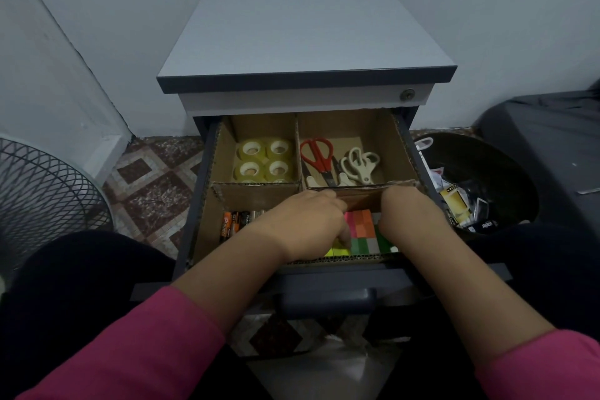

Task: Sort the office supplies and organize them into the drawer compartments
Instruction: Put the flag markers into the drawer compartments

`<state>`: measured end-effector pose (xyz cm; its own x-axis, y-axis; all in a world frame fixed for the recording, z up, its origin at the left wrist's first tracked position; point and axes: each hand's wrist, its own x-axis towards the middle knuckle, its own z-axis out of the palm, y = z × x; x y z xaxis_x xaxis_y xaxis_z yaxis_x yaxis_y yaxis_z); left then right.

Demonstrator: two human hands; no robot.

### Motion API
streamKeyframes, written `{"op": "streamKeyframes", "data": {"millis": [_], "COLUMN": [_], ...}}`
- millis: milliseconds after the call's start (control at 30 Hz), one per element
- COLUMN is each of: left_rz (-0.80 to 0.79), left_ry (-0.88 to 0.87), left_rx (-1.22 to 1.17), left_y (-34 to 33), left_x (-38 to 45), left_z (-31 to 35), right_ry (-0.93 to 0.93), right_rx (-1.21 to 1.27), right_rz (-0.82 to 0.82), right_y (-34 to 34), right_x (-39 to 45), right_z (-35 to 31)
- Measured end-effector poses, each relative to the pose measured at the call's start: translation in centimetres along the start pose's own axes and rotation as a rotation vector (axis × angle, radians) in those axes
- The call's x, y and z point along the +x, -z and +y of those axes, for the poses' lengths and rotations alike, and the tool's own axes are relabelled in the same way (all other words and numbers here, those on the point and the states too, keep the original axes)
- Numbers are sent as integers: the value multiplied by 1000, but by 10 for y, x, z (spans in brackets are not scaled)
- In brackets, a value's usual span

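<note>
The open drawer (198, 204) holds cardboard compartments. Several clear tape rolls (264, 159) fill the back left one. Red scissors (318, 154) and white scissors (360, 164) lie in the back right one. Batteries (233, 221) sit at the front left. Coloured sticky notes (363, 232) lie in the front right compartment. My left hand (311, 221) reaches down onto the sticky notes, its fingers curled against them. My right hand (409, 214) is on the notes' right side, with its fingers hidden below the cardboard divider (360, 196).
The grey cabinet top (302, 32) is bare. A black bin (480, 185) with scraps stands right of the drawer. A wire mesh basket (42, 191) is at the left. Patterned floor tiles (152, 185) show beside the cabinet.
</note>
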<state>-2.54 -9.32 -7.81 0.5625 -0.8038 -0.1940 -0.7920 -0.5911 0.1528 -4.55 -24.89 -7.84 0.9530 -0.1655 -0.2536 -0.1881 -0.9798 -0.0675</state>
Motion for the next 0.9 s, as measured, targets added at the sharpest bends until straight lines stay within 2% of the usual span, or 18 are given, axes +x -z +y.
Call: {"op": "streamKeyframes", "data": {"millis": [467, 767, 900], "left_rz": [10, 1, -6], "left_ry": [-7, -11, 1], "left_rx": [5, 5, 0], "left_y": [-1, 0, 1], "left_x": [-1, -2, -2], "left_z": [-1, 0, 0], "right_ry": [5, -15, -17], "right_rx": [95, 476, 419], "right_rz": [59, -159, -226], "right_y": [6, 17, 14], "right_x": [-2, -10, -9], "right_z": [7, 18, 14]}}
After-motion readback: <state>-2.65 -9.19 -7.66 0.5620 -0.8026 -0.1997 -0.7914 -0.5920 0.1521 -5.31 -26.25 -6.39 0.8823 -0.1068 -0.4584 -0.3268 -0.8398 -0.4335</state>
